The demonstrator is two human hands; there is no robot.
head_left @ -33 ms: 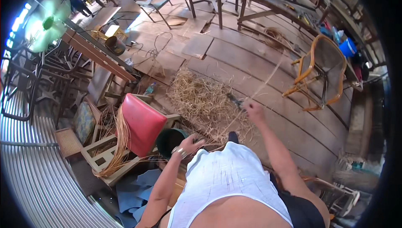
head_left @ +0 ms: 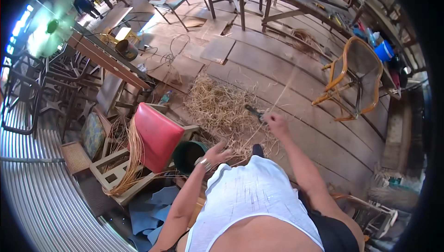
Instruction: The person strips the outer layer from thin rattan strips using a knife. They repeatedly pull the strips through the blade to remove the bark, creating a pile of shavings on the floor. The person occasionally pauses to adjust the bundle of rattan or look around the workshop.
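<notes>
Here the right hand [head_left: 274,123] is raised just beyond the far edge of the heap of pale dry straw-like fibre [head_left: 222,108] on the plank floor [head_left: 296,113], its fingers closed around a small dark-handled tool [head_left: 254,112] and a long thin pale cane strand [head_left: 283,91] that runs up and away from the heap. The left hand [head_left: 217,152], a metal bangle at its wrist, hovers at the heap's near edge with fingers loosely spread, holding nothing. Left of the heap a red padded seat cushion [head_left: 157,134] leans on a pale wooden frame [head_left: 115,173], with a dark green round bucket [head_left: 189,155] between them.
</notes>
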